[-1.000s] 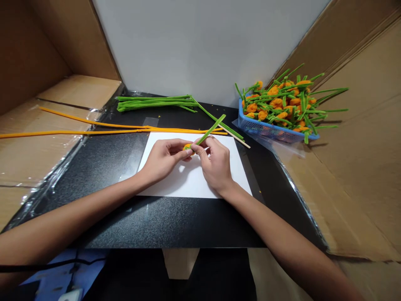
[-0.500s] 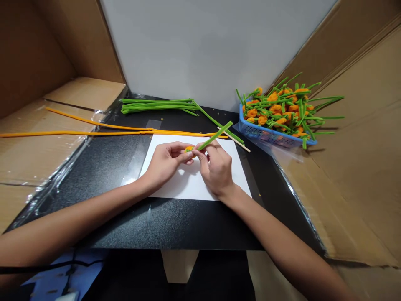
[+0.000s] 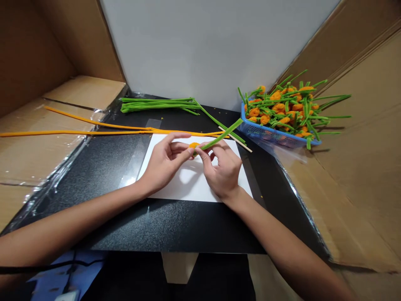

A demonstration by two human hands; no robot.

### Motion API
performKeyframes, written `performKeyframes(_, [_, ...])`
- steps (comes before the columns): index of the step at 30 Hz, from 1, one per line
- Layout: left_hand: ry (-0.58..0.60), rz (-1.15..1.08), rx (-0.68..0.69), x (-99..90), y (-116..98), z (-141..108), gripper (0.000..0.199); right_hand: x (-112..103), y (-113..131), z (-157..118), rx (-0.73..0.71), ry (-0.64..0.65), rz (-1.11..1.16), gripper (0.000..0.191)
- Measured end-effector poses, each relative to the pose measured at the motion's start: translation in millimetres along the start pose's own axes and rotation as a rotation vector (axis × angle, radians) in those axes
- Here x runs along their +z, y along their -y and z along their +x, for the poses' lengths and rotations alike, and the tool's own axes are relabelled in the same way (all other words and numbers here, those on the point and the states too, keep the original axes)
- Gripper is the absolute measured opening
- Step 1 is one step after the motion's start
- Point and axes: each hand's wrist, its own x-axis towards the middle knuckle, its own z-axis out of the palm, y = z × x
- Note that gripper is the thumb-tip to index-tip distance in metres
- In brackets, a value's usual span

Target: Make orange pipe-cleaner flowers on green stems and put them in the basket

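Note:
Above a white sheet (image 3: 178,188), my left hand (image 3: 166,163) pinches a small orange fuzzy piece (image 3: 194,145) between thumb and fingers. My right hand (image 3: 221,167) is closed on a green fuzzy stem (image 3: 224,134) where it meets the orange piece. The stem's free end points up and to the right. Fingertips hide part of the join. Behind the hands lie long orange fuzzy stems (image 3: 119,132), some crossing the sheet's back edge. A pale wooden stick (image 3: 242,143) rests beside a few green stems at the sheet's back right corner.
A bundle of green stems (image 3: 156,104) lies at the back of the black table (image 3: 175,225). At the back right, a blue basket (image 3: 272,136) is heaped with orange and green pieces, stems poking outward. Cardboard walls (image 3: 360,138) flank the table.
Both hands have shifted slightly right with the orange piece and green stem. My left index finger has lifted and straightened. The view has turned a little.

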Motion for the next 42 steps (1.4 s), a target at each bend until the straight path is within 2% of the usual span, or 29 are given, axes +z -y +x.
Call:
performKeyframes(3, [-0.064,0.067,0.018,-2.5,-0.1,2.7,0.029,0.7,-1.0,-0.3,0.052,-0.005,0.020,0.009])
performKeyframes(7, [-0.048,0.200,-0.025,-4.7,-0.8,4.5,0.030,0.5,-1.0,-0.1,0.006,0.005,0.022,0.011])
performKeyframes(15, [0.033,-0.064,-0.330,-4.4,3.2,5.5,0.020,2.2,-3.2,-1.8,-0.107,0.025,-0.064,0.015])
performKeyframes(19, [0.036,-0.119,-0.362,-3.5,1.3,5.9,0.016,1.9,-4.3,-1.5,-0.102,0.069,-0.048,0.017])
performKeyframes(22, [0.045,-0.130,-0.341,-3.4,0.6,6.1,0.015,1.8,-3.4,-0.8,-0.116,0.056,-0.025,0.017])
performKeyframes(24, [0.047,-0.095,-0.265,-4.0,1.1,6.0,0.015,2.3,-1.9,-0.6,-0.090,0.029,-0.008,0.014])
performKeyframes(27, [0.030,0.025,-0.084,-5.6,3.3,6.1,0.018,3.8,0.8,-0.7,0.043,0.008,0.061,0.008])
performKeyframes(30, [0.034,0.090,0.017,-7.7,6.2,7.1,0.020,5.0,2.7,-0.7,0.156,0.029,0.155,0.005])
performKeyframes(34, [0.090,0.104,0.086,-10.4,9.3,10.0,0.019,5.0,2.5,-0.8,0.147,0.055,0.193,0.006])
performKeyframes(36, [0.111,0.108,0.096,-11.8,10.7,11.6,0.017,4.9,0.8,-1.0,0.107,0.051,0.172,0.007])
performKeyframes(39, [0.116,0.108,0.028,-13.2,13.8,12.8,0.016,4.9,-2.9,-1.1,0.038,0.046,0.117,0.008])
performKeyframes(42, [0.098,0.089,-0.016,-13.0,16.8,12.8,0.017,5.3,-5.1,-0.5,0.035,0.061,0.106,0.009])
